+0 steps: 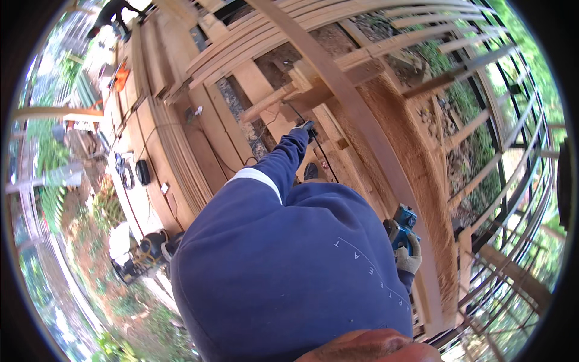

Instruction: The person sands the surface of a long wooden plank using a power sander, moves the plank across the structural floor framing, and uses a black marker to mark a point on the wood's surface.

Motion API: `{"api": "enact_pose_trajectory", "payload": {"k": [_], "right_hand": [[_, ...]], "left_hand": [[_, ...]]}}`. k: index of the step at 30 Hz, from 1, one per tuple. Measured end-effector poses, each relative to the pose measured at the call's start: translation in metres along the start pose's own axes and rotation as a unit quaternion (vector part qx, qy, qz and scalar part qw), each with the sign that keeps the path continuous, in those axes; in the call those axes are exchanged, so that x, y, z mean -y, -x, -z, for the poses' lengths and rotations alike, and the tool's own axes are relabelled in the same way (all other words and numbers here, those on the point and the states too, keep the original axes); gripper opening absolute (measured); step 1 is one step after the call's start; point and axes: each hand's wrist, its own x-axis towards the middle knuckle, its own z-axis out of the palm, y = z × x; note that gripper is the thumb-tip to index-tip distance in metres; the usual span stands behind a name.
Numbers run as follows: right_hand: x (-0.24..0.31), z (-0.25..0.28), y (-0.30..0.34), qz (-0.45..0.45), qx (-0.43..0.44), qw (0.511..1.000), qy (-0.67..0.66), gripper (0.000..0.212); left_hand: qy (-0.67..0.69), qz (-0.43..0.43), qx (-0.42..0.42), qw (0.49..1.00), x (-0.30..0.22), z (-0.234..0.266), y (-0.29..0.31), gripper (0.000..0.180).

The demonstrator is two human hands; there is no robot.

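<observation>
My right hand [409,260], in a pale work glove, is closed round the handle of a blue power planer [406,218]. The planer sits on a long reddish-brown timber beam [362,114], which runs from the top of the view down to the lower right. My left arm reaches out ahead, away from the planer. At its end my left hand [306,127], in a dark glove, is closed round a thin black cord [319,148]. The fingers of this hand are small and partly hidden.
Wood shavings [401,130] lie thick along the beam's right side. Stacked planks [160,54] and boards are on the left, with a black case-like object [143,172] and a machine with a yellow hose [151,248]. Another person [114,15] bends at the far left. Metal railings [531,120] curve along the right.
</observation>
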Motion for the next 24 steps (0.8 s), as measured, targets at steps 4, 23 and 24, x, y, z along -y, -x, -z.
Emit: {"api": "enact_pose_trajectory", "payload": {"k": [4,23,24], "right_hand": [[0.018,-0.037,-0.041,0.139,0.101,0.975,0.142,0.05],[0.062,-0.162,-0.086,0.16,0.453,0.855,0.194,0.053],[0.061,-0.164,-0.085,0.149,0.461,0.853,0.192,0.053]], "left_hand": [[0.179,-0.07,0.009,0.981,-0.047,0.027,0.034,0.021],[0.075,-0.146,-0.295,0.941,0.23,0.227,0.269,0.039],[0.001,-0.165,-0.305,0.938,0.241,0.215,0.28,0.044]]}}
